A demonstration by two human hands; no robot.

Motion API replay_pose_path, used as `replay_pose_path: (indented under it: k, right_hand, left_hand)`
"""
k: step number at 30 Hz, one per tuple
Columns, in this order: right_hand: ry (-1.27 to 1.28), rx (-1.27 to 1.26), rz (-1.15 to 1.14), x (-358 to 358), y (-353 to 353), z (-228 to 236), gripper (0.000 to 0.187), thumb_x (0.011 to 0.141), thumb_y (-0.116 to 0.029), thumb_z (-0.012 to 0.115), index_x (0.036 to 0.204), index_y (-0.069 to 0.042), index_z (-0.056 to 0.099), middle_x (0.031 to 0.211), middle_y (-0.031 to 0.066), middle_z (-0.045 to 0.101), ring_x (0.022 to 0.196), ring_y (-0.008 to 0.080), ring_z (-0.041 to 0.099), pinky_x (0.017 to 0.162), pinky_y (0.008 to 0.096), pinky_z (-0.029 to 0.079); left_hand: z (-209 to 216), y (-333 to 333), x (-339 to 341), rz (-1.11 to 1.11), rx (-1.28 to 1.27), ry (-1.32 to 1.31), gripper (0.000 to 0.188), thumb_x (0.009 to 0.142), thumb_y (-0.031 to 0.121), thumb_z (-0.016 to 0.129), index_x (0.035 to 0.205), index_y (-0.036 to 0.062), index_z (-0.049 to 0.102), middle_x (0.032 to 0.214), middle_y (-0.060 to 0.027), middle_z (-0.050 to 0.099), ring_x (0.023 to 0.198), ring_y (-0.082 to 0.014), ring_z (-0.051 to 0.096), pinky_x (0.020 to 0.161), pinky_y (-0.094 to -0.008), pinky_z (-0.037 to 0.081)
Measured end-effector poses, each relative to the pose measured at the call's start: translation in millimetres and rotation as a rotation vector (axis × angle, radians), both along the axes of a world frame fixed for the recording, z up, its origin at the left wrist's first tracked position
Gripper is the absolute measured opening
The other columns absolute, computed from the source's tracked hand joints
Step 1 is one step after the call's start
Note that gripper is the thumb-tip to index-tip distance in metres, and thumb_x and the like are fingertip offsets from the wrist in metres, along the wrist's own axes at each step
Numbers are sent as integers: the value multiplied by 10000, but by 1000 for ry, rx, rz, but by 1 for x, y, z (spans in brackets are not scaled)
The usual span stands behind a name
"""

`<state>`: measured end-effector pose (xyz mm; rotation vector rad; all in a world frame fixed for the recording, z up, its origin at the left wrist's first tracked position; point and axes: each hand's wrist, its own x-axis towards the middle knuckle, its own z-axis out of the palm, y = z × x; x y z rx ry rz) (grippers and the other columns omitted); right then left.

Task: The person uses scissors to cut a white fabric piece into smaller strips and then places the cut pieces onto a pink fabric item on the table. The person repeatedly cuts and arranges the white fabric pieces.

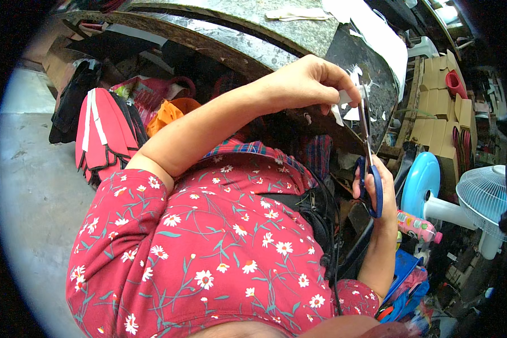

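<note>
My right hand (381, 188) is closed around the dark blue handles of a pair of scissors (367, 129), whose metal blades point away from me. Between thumb and fingers, my left hand (315, 84) pinches a small white piece (345, 99) that looks like paper or cloth. The blades run right beside this piece, at my left fingertips; whether they touch it I cannot tell. Frayed white scraps (352, 114) lie on the dark work surface (343, 49) just beyond and below the fingers.
A large white sheet (390, 50) hangs over the table's right side. Right of me stand a white fan (483, 194) with a blue round base (421, 179), a pink bottle (417, 226) and stacked cardboard pieces (434, 127). Red, black-edged pieces (104, 132) hang at the left.
</note>
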<state>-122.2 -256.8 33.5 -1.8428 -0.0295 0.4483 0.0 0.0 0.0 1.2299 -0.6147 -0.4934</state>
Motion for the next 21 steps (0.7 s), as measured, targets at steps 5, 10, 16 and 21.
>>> replay_pose_path:
  k: [5, 10, 16, 21]
  right_hand:
    - [93, -21, -26, -2, -7, 9, 290, 917, -309, 656, 854, -63, 515, 597, -24, 501, 452, 46, 436, 422, 196, 305]
    - [87, -23, -26, -2, -13, 6, 387, 900, -420, 676, 854, -67, 524, 578, -23, 500, 438, 51, 443, 417, 197, 312]
    - [-71, 57, -146, 10, -7, 7, 589, 868, -611, 616, 985, -42, 521, 632, 11, 531, 543, 75, 509, 496, 205, 370]
    - [-351, -76, -195, 48, 12, 15, 324, 834, -183, 737, 1034, -46, 524, 821, 21, 589, 764, 106, 581, 733, 250, 461]
  left_hand:
    - [-4, -2, -2, 6, -21, -19, 268, 813, 67, 570, 1028, 24, 724, 963, -40, 721, 714, -64, 588, 648, -221, 490]
    - [-7, 0, 0, 25, -80, 3, 231, 849, 112, 604, 1026, 29, 728, 968, -30, 725, 836, -76, 622, 712, -232, 483]
    - [-1, -9, -1, 34, -92, 12, 225, 910, 152, 634, 1081, 8, 661, 997, -87, 716, 893, -126, 644, 825, -279, 503]
    - [4, -24, -5, -6, -24, -22, 613, 870, 73, 685, 1377, 27, 342, 876, -104, 695, 778, -118, 648, 686, -237, 508]
